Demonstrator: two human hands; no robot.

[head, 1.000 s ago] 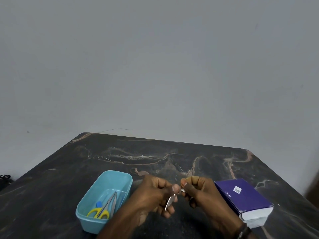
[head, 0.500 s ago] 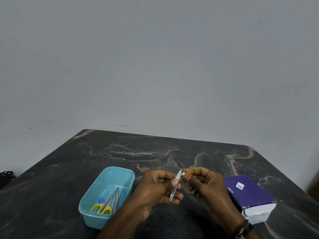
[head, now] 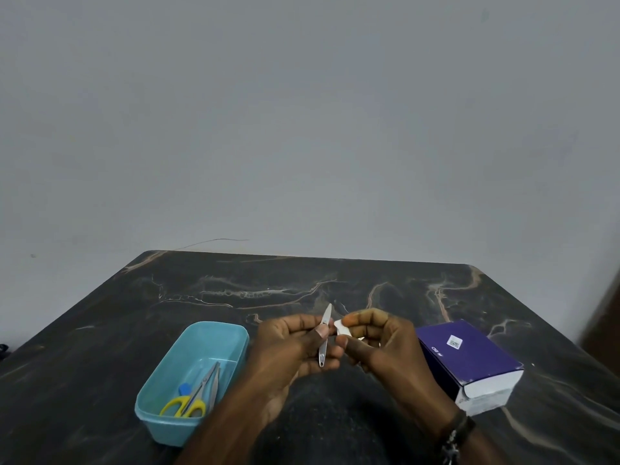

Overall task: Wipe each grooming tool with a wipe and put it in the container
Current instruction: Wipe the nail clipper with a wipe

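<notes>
My left hand (head: 295, 344) holds a slim silver grooming tool (head: 324, 333) upright, thumb pressed on its middle, tip pointing away from me. My right hand (head: 379, 340) pinches a small white wipe (head: 342, 327) between thumb and forefinger, just right of the tool and close to it. Both hands hover above the dark marble table (head: 235, 290). The light blue container (head: 188, 374) sits to the left of my left hand and holds yellow-handled scissors (head: 188, 402), a silver tool and a small blue item.
A purple box (head: 469, 357) with a white side lies on the table right of my right hand. A grey wall rises behind the table's far edge. A dark wristband is on my right wrist.
The tool has turned from tilted low between my hands to upright in my left hand. The wipe has come off the tool and now sits beside its upper part.
</notes>
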